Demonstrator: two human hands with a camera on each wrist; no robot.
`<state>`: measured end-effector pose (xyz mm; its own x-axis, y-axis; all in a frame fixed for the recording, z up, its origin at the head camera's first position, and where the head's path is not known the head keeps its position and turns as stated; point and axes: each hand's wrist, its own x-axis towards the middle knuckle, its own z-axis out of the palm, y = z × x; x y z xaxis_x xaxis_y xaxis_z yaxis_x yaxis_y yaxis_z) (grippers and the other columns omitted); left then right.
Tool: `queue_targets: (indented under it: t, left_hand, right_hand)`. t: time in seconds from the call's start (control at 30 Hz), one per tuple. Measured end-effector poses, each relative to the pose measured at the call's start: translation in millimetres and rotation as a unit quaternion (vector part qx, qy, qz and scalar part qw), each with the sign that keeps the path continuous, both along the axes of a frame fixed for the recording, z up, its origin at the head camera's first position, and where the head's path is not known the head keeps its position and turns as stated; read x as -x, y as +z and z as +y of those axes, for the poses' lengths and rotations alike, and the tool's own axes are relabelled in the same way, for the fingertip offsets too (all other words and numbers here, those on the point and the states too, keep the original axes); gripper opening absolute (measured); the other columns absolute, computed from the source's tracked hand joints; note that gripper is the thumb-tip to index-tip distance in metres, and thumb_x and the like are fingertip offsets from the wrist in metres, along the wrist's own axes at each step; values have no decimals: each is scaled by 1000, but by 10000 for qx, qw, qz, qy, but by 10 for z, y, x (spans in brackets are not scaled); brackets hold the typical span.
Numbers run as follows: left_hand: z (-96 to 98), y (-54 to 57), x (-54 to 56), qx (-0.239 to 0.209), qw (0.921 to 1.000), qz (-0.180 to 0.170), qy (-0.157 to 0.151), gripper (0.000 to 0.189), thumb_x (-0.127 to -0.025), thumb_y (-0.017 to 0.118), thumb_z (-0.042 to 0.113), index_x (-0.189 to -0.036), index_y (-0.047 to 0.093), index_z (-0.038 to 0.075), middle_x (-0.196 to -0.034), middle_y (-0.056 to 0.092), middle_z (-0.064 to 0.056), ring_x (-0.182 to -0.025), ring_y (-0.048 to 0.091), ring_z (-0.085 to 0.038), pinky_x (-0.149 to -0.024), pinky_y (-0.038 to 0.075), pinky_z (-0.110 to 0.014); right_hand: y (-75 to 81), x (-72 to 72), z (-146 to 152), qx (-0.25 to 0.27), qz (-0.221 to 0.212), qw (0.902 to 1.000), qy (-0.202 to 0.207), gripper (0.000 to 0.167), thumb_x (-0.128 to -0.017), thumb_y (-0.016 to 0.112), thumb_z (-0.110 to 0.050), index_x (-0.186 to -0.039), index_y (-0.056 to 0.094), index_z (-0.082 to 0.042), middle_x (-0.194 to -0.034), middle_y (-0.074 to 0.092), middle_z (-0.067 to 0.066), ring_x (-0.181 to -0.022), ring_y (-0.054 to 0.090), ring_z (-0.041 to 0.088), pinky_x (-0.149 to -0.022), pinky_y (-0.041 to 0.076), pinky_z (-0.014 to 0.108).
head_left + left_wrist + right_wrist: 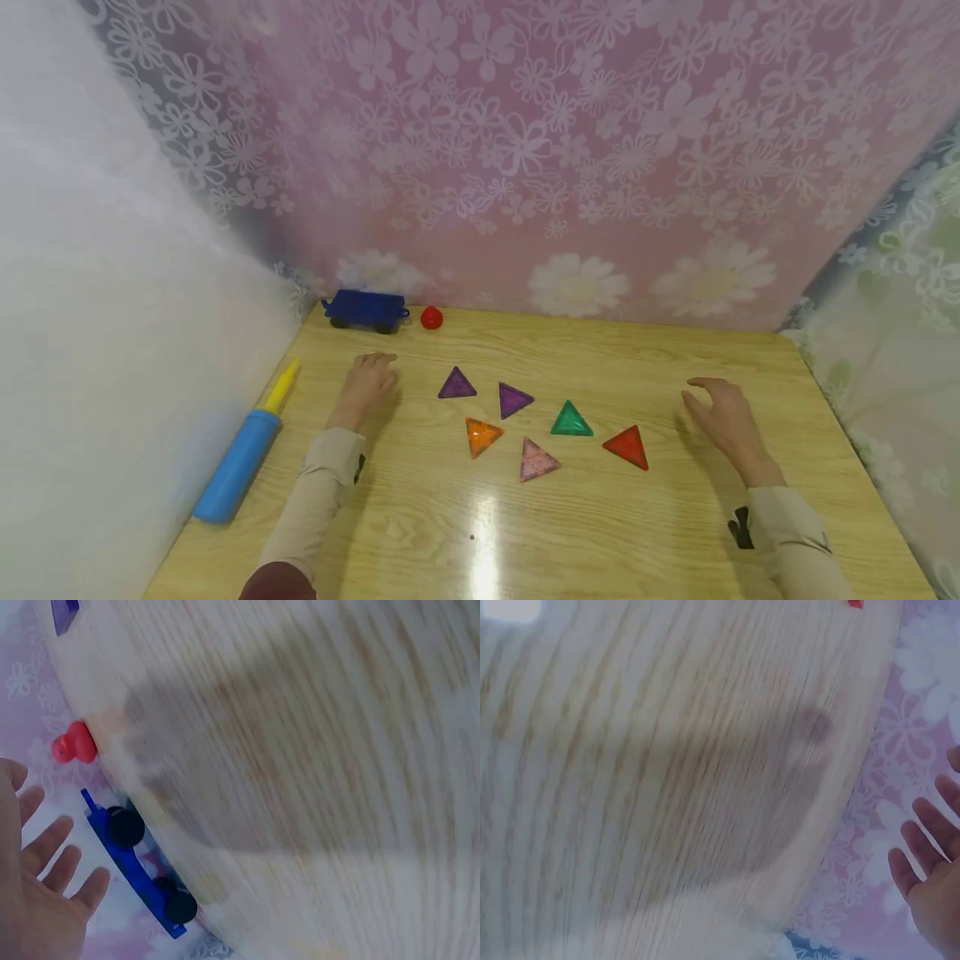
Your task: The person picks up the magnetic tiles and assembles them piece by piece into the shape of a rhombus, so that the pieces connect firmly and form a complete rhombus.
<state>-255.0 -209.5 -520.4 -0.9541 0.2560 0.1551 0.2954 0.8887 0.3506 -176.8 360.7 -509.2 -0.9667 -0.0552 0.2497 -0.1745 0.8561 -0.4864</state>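
My left hand (pixel 367 385) hovers over the left part of the table, its fingers loosely spread and holding nothing. Closest to it are a blue toy wagon (pixel 366 311) with black wheels and a purple triangular tile (pixel 457 384). On the right, my right hand (pixel 726 414) hangs above the wood, also holding nothing, with thumb and fingers apart. A red triangular tile (pixel 628 447) lies to its left. Between the hands are another purple tile (pixel 514 400), a green tile (pixel 572 419), an orange tile (pixel 482 437) and a pink tile (pixel 537 461), all lying flat.
A small red toy (pixel 75 742), duck-like in the left wrist view, stands by the wagon at the table's back edge. Along the left edge lies a blue hand pump (pixel 238 467) with a yellow nozzle. Flowered pink cloth (pixel 525 167) rises behind the wooden table (pixel 420 533).
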Motion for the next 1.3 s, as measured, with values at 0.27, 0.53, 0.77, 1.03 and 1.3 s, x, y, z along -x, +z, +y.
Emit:
queue_targets:
  t: [0.27,0.53,0.77,1.03,1.3]
  left_hand:
    - [179,-30,-52,-81,9985,75,-535,24,-98,51,13,-115,63,0,-117,62,-20,-112,50,-39,-97,41,-51]
    - [353,-47,-210,-87,9949,-151,-994,24,-98,51,12,-115,63,0,-117,62,-16,-115,51,-35,-102,39,-48]
    - [472,-95,-325,-260,9899,-223,-1376,28,-97,49,13,-119,61,-1,-119,61,-16,-115,51,-34,-103,38,-46]
    - [632,-158,-501,-346,9844,-600,-1615,36,-98,50,16,-132,53,4,-136,49,-17,-126,43,-34,-107,35,-49]
    - [784,-254,-642,22,9788,-728,-1914,43,-98,51,27,-138,49,10,-144,43,-12,-132,39,-30,-110,32,-45]
  right_hand:
    - [-42,-7,-188,273,-216,9988,353,34,-96,56,-20,-115,60,9,-117,56,33,-112,44,51,-92,34,65]
    - [-111,-33,-444,347,-248,9960,782,29,-92,63,-17,-111,63,5,-115,60,27,-109,49,45,-91,38,61]
    - [-140,-84,-698,263,16,9923,1213,22,-86,69,-9,-103,66,4,-106,64,20,-101,54,41,-86,44,58]
    - [-280,-170,-961,88,583,9803,1884,21,-81,73,-6,-99,66,1,-104,65,17,-99,57,37,-84,47,55]
    - [-343,-299,-1187,-23,350,9720,2322,27,-82,72,-10,-107,66,0,-115,62,20,-106,56,38,-87,48,54]
